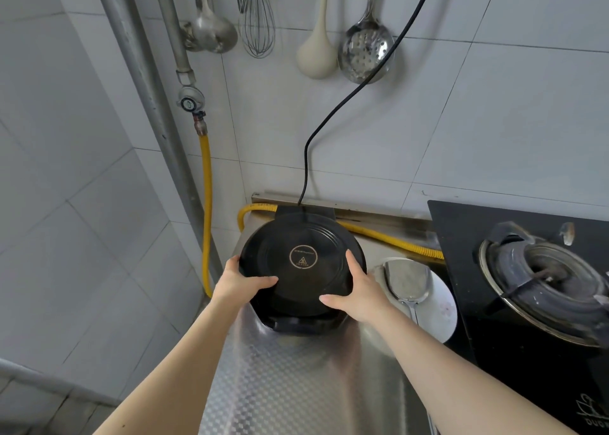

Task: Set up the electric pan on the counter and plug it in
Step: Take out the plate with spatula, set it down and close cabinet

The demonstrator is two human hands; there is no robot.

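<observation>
The black round electric pan sits lid-down-closed on the steel counter, near the back wall. My left hand grips its left rim, thumb lying on the lid. On the right rim rests my right hand, fingers wrapped around the edge. A black power cord rises from the pan's back and runs up the tiled wall out of the top of the frame; its plug is not visible.
A white plate with a metal spatula lies just right of the pan. A black gas stove fills the right side. A yellow gas hose runs down the wall and behind the pan. Ladles, a whisk and a skimmer hang above.
</observation>
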